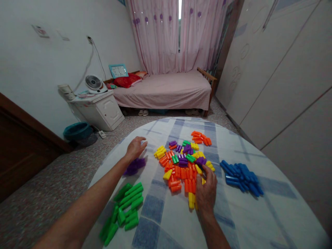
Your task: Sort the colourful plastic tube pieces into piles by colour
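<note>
Small tube-shaped plastic pieces lie in a mixed pile (183, 172) of orange, yellow, purple and green on the round table. My right hand (207, 188) rests at this pile's right edge, thumb and index finger apart, touching yellow and purple pieces; its other fingers are partly hidden. On the left, my left hand (136, 147) hovers with fingers apart and nothing in them, just above a purple group (135, 166). Green pieces (131, 200) lie nearer, beside my left forearm. To the right of my right hand is a blue heap (242, 178). A separate orange group (201, 137) sits farther back.
A checked cloth (150, 200) covers the table (280, 211). Beyond it stand a bed (166, 88), a white cabinet (103, 110) with a fan (93, 83), and a teal-lined bin (79, 131). A tall wardrobe (272, 69) lines the right side.
</note>
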The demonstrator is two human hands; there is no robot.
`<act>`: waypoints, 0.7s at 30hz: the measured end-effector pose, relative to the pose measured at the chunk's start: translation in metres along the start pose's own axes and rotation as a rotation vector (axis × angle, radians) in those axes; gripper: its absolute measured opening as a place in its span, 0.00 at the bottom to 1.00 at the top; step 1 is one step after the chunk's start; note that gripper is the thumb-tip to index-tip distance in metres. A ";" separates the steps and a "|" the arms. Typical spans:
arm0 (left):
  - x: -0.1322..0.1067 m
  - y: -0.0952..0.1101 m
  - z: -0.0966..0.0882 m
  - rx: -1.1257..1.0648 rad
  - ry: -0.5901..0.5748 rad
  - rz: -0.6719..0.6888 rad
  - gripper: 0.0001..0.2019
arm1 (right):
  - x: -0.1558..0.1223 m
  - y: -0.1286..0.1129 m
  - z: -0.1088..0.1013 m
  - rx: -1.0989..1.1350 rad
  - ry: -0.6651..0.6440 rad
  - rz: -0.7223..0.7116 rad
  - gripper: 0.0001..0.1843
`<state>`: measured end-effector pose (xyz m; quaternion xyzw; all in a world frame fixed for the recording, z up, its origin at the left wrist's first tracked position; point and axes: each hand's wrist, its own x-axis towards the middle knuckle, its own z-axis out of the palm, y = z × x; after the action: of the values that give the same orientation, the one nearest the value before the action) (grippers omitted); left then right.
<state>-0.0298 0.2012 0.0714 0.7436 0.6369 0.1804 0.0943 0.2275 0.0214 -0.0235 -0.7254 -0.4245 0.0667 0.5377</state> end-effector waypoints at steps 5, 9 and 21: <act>0.033 0.081 0.046 -0.044 -0.127 0.189 0.18 | -0.001 -0.002 -0.001 0.017 0.009 -0.003 0.22; 0.040 0.112 0.076 -0.054 -0.214 0.194 0.15 | -0.003 0.001 0.000 0.019 0.005 0.008 0.22; 0.038 0.062 0.033 -0.226 -0.148 0.176 0.22 | -0.002 -0.002 -0.001 -0.002 0.004 0.002 0.22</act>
<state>0.0442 0.2309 0.0694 0.7923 0.5364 0.2034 0.2079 0.2256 0.0197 -0.0218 -0.7266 -0.4230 0.0653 0.5375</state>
